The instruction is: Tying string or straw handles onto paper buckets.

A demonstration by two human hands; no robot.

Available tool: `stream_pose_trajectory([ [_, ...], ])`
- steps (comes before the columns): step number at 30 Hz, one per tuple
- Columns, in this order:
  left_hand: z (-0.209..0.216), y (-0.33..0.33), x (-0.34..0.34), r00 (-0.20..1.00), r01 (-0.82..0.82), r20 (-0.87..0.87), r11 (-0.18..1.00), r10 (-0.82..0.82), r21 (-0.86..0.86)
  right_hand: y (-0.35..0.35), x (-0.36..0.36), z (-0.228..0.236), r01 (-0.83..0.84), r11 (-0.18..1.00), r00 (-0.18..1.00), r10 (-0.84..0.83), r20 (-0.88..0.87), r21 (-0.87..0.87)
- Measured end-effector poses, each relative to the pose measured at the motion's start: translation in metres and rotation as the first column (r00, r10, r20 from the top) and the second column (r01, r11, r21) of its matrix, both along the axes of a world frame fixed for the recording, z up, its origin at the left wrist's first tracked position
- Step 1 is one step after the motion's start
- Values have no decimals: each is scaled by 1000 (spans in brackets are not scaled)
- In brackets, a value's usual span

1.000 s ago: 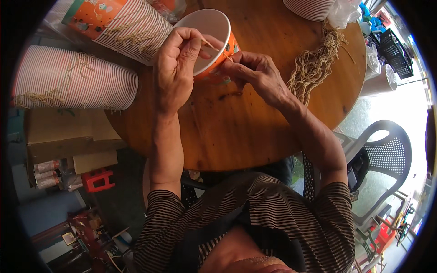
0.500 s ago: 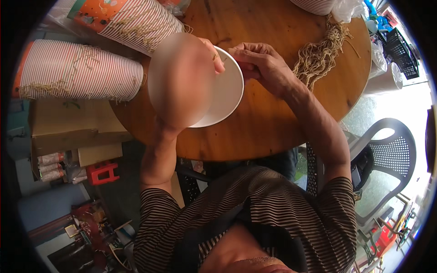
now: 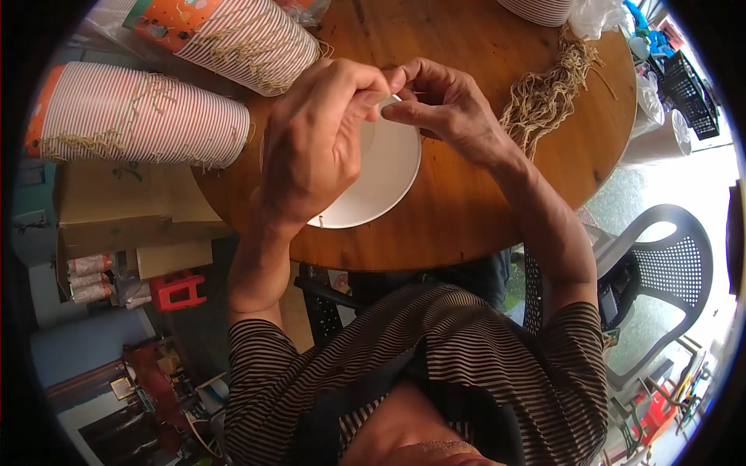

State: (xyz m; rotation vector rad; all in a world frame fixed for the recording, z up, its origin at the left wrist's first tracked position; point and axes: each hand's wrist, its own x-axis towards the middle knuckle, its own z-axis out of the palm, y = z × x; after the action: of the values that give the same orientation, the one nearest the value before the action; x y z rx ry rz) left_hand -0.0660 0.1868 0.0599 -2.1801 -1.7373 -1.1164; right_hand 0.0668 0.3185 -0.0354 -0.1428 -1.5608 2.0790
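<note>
A round, varnished brown wooden worktop (image 3: pixel 482 210) fills the upper middle, its grain marked with darker streaks and its near edge curving before the person's striped shirt (image 3: pixel 466 334). Over its left half is a white-lined round paper bucket (image 3: pixel 388 182), mouth toward the viewer; whether its base touches the wood is hidden.

The left hand (image 3: pixel 315 144) arches over the bucket's mouth, fingers curled and bunched near the far rim (what they pinch, if anything, cannot be told). The right hand (image 3: pixel 439 101) is at that same stretch of rim, thumb and forefinger narrowly parted there; I cannot tell whether they grip.

To the right lies a loose, wavy bundle of beige string (image 3: pixel 552 93). At the left, two long nested stacks of red-and-white-striped paper buckets, a lower one (image 3: pixel 148 113) and an upper one (image 3: pixel 252 46), lie on their sides with beige strands across them.

Around the worktop, the room is crowded: a brown cardboard box (image 3: pixel 140 203) and a red plastic stool (image 3: pixel 177 292) stand lower left, while a grey plastic chair with a perforated back (image 3: pixel 668 272) and a black plastic basket (image 3: pixel 690 93) sit toward the bright right side.
</note>
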Motion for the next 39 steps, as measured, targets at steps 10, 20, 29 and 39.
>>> stream_pose_trajectory([
  [10,13,42,-17,987,145,118,940,-113,-309,-12,-2,4,304,931,953,-298,-61,204],
  [20,16,53,-9,973,162,216,899,-78,-407,-11,7,8,312,950,945,-311,-100,-1],
  [29,18,39,-13,971,117,237,902,-18,-415,-6,9,9,245,955,962,-261,-85,-166],
  [39,5,42,-18,1000,7,6,957,-6,-289,-4,7,7,282,956,957,-286,-49,-83],
])
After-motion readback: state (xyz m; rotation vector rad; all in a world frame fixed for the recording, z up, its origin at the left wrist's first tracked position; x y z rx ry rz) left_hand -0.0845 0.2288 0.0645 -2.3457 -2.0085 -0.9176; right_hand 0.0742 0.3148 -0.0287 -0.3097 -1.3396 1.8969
